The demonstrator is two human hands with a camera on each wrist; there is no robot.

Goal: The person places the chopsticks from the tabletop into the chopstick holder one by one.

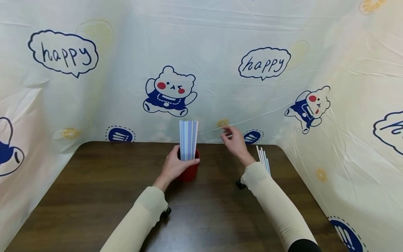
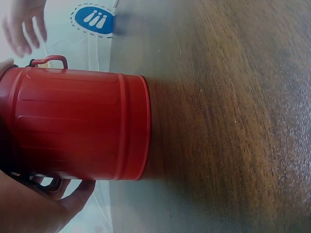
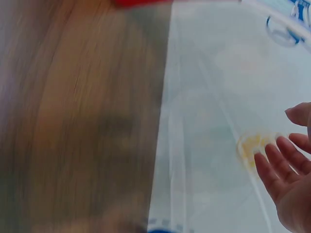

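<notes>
A red metal bucket (image 1: pixel 189 175) with small side handles stands on the table, a bundle of blue and white drinking straws (image 1: pixel 188 140) upright in it. My left hand (image 1: pixel 177 165) grips the bucket near its rim, thumb across the front. The left wrist view shows the bucket's ribbed side (image 2: pixel 77 124) up close; the straws are outside that view. To the right of the bucket, my right hand (image 1: pixel 234 141) is raised, its fingers loosely bent and holding nothing. Several more straws (image 1: pixel 263 159) show beyond my right forearm, which hides their lower ends.
The dark wooden table (image 1: pixel 104 196) has its far edge just behind the bucket. A pale printed curtain (image 1: pixel 214 45) hangs behind the table and along both sides. Black wrist straps show under both cuffs.
</notes>
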